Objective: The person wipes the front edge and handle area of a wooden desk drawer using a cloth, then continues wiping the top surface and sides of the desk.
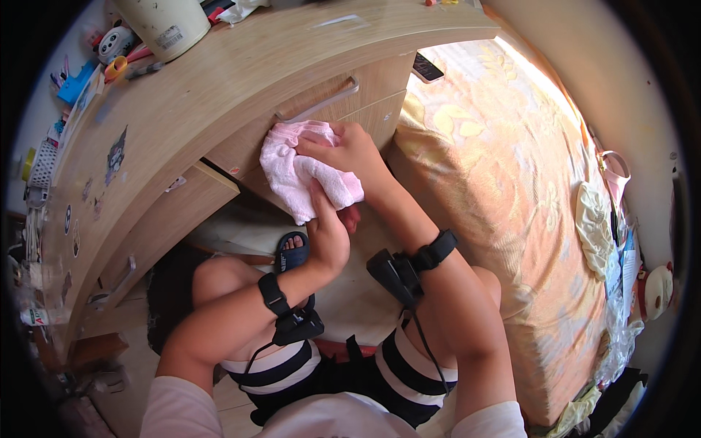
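Observation:
A crumpled pink cloth (296, 169) hangs between my two hands in front of the desk's drawers. My right hand (345, 150) grips its upper right part, just below the metal drawer handle (320, 102). From below, my left hand (328, 230) holds the lower part of the cloth, with the thumb lying on the fabric. The cloth covers some of the fingers. Behind it are the wooden drawer fronts (378, 109).
The wooden desktop (219, 82) curves above, bearing a cream container (164, 27) and a panda figure (115, 44). At right stands a bed with a floral cover (493, 219) and a phone (428, 68). A slippered foot (293, 249) is below.

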